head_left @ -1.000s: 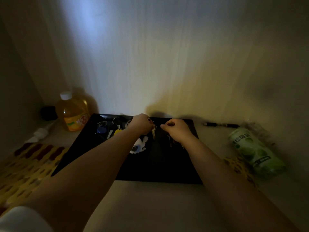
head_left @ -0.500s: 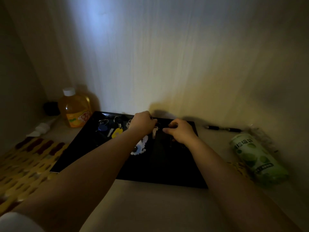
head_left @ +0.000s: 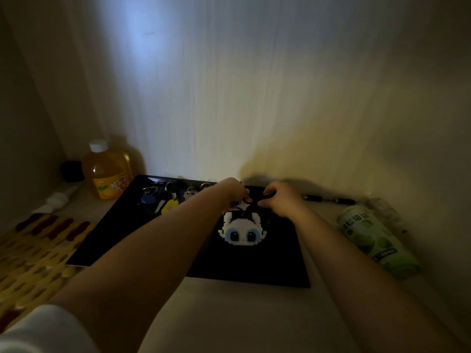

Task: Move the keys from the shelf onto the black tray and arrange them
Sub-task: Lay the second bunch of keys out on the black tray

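Both hands meet at the far middle of the flat black tray (head_left: pixel 267 266): left hand (head_left: pixel 230 191) and right hand (head_left: pixel 281 200) pinch a small pale key (head_left: pixel 243 205), the white pixel-bead cat keychain (head_left: pixel 242 229) lying just below their fingers (head_left: pixel 246 198).

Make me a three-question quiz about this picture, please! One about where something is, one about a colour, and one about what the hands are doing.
1. Where is the juice bottle?
A. Left of the black tray
B. On the tray
C. Right of the tray

2. What colour is the bottle's cap?
A. Red
B. White
C. Black

3. What are the left hand and right hand doing?
A. Resting off the tray
B. Lifting the bottle
C. Pinching small things together above the cat charm

Answers: 1 A, it stands by the tray's far left corner. 2 B, the cap is white over orange juice. 3 C, both hands' fingertips meet over the tray's far edge.
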